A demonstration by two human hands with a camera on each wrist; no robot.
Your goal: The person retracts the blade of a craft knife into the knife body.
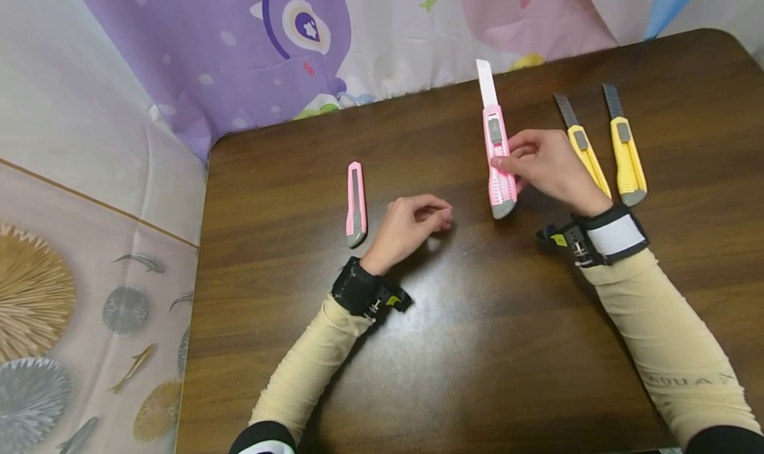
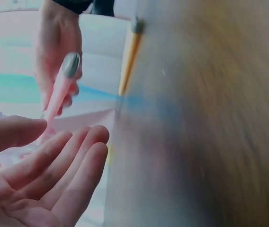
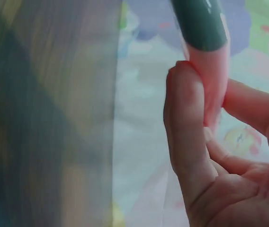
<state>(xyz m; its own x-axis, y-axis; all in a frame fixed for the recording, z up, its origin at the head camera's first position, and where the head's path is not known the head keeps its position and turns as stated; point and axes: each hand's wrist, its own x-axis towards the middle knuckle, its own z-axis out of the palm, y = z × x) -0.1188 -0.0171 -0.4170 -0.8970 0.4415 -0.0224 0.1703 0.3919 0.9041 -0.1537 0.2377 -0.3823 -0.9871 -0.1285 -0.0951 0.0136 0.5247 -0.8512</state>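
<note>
My right hand (image 1: 552, 166) pinches a pink utility knife (image 1: 500, 169) with a grey end cap, its long blade out and aimed at the curtain. In the right wrist view, thumb and fingers press both sides of the knife's pink body (image 3: 210, 80). My left hand (image 1: 412, 225) hovers over the table with relaxed, slightly bent fingers and holds nothing. A second pink utility knife (image 1: 356, 205), no blade showing, lies to its left. Two yellow utility knives, one (image 1: 628, 159) at the far right and one (image 1: 587, 159) partly behind my right hand, lie with blades out.
The brown wooden table (image 1: 465, 361) has its left edge beside a patterned cloth (image 1: 95, 308). A cartoon-printed curtain (image 1: 394, 50) hangs along the back edge. Black straps (image 1: 358, 288) with small cameras circle both wrists.
</note>
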